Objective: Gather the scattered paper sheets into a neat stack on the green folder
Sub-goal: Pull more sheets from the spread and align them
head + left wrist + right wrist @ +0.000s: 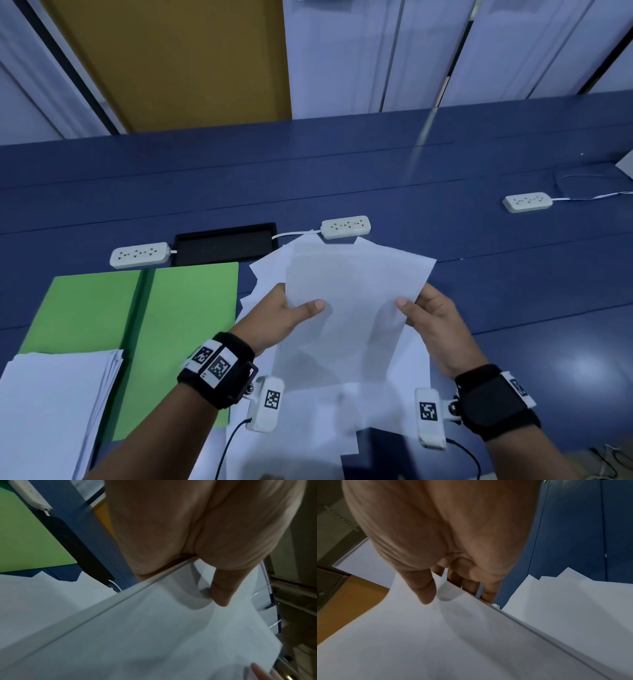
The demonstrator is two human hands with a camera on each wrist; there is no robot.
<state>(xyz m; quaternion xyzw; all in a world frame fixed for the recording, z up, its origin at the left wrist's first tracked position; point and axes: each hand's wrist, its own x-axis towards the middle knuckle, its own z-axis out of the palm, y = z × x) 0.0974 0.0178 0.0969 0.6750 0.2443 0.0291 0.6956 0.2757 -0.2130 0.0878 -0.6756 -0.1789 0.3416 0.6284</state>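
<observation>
A white paper sheet (352,305) hangs lifted above the blue table, held at both side edges. My left hand (291,313) pinches its left edge, thumb on top, and my right hand (424,315) pinches its right edge the same way. In the left wrist view my left hand (205,563) has its thumb pressed on the sheet (154,635). The right wrist view shows my right hand (447,585) with thumb above and fingers under the sheet (436,642). More scattered sheets (270,270) lie beneath. The open green folder (185,308) lies to the left, with a paper stack (51,411) on its near left part.
Three white power strips (346,226) sit on the blue table (513,291), one left (139,254) and one far right (527,201). A black tray (224,244) lies behind the folder. A wall with a yellow panel (178,58) stands beyond the table.
</observation>
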